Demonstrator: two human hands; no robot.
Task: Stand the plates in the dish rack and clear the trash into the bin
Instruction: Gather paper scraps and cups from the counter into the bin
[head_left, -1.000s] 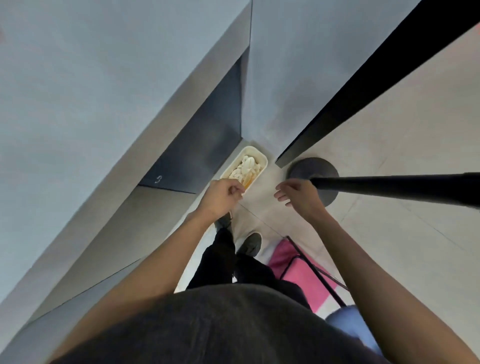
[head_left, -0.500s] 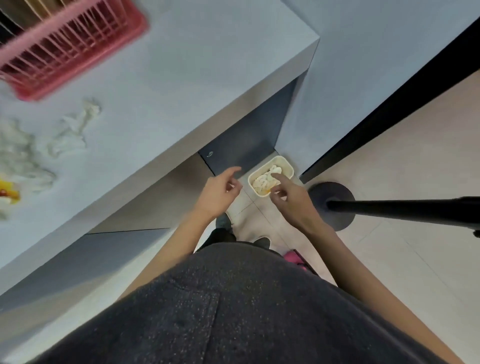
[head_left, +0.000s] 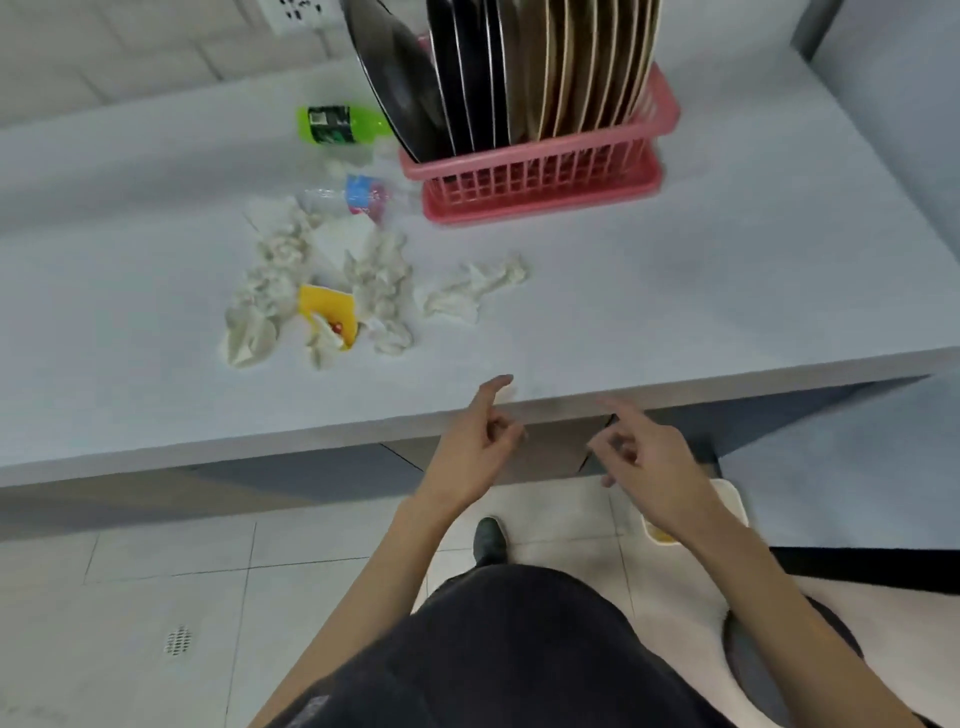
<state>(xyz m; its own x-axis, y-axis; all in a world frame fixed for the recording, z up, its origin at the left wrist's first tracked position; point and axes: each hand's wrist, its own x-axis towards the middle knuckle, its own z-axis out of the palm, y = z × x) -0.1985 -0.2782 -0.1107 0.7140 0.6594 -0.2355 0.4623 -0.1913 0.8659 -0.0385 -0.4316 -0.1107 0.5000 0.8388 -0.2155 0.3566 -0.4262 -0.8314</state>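
Note:
A pink dish rack (head_left: 540, 176) stands at the back of the pale table (head_left: 675, 291), filled with several upright black and tan plates (head_left: 519, 73). Left of it lies trash: crumpled tissues (head_left: 374, 280), a separate tissue wad (head_left: 475, 288), a yellow wrapper (head_left: 330, 309), a clear bottle with a blue label (head_left: 358, 195) and a green bottle (head_left: 337, 124). My left hand (head_left: 475, 441) and my right hand (head_left: 644, 457) hover empty at the table's front edge, fingers loosely spread. The cream bin (head_left: 727, 499) sits on the floor, mostly hidden behind my right forearm.
A tiled floor lies below the table, with a floor drain (head_left: 178, 640) at the lower left. My shoe (head_left: 490, 540) stands under the table edge. A dark round base (head_left: 753, 660) sits at the lower right. A wall socket (head_left: 296, 13) is at the back.
My view has swung up from the bin on the floor to the tabletop. Both hands have lifted from above the bin to the table's front edge, holding nothing.

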